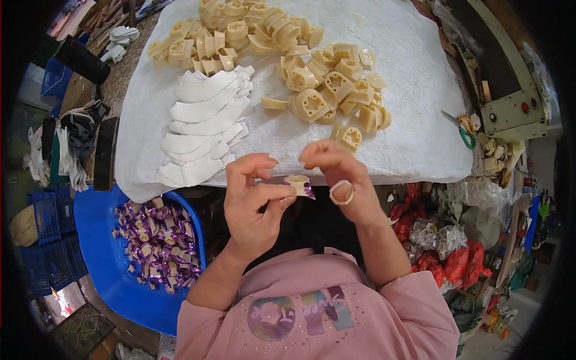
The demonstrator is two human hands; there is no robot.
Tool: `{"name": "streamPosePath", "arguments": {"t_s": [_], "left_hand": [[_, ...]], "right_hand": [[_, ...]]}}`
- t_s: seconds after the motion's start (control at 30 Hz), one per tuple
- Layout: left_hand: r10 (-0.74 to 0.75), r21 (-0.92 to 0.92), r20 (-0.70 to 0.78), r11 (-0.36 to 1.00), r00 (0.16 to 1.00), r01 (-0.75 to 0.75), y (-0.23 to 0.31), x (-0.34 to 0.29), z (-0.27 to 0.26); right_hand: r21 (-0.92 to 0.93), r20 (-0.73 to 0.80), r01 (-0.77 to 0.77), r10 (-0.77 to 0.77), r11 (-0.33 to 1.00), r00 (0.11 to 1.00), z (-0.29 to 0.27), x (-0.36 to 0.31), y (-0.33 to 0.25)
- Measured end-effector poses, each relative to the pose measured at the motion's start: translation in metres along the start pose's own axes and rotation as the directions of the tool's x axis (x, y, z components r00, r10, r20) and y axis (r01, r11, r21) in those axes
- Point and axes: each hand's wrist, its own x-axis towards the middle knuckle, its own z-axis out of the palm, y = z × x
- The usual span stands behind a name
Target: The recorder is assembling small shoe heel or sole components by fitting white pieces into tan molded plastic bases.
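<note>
Between the thumb and index finger of my left hand (pixel 252 204), a small cream heel-shaped piece (pixel 295 180) is pinched, partly wrapped in shiny purple foil-like covering. It is held above my lap, just off the table's front edge. Close beside it, to the right, my right hand (pixel 348 180) is raised with bent fingers, apart from the piece. A pale band (pixel 342 192) rings part of that hand, seemingly round the thumb. Past my hands, cream shoe heels (pixel 312 105) with hollow ribbed ends lie piled, and overlapping white curved sheets (pixel 201 114) are stacked on the left.
A white cloth (pixel 414 120) covers the table. At the lower left, a blue tub (pixel 99 252) holds many purple-covered pieces (pixel 159 240). Scissors (pixel 465 129) lie at the right edge, beside a machine (pixel 519 117). Red plastic bags (pixel 459 264) are heaped below it.
</note>
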Motion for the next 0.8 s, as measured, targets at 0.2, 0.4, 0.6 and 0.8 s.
{"name": "streamPosePath", "arguments": {"t_s": [0.2,0.4,0.6,0.8], "left_hand": [[0.15,0.002,0.04,0.989,0.988,-0.15,-0.006,-0.008,-0.002],[-0.327,-0.391,0.462,0.76,0.825,0.52,-0.007,-0.01,-0.006],[-0.403,-0.403,0.319,0.762,0.858,0.508,-0.004,-0.016,0.008],[-0.366,-0.433,0.388,0.738,0.846,0.518,0.005,-0.016,0.009]], "right_hand": [[-0.151,0.063,-0.149,0.16,0.977,0.985,-0.008,0.008,-0.009],[-0.49,0.108,0.022,0.036,0.871,0.994,0.005,0.004,-0.022],[-0.567,0.152,0.258,-0.208,0.782,0.966,0.013,0.004,-0.005],[-0.036,-0.074,-0.242,0.239,0.97,0.968,0.023,-0.001,-0.007]]}}
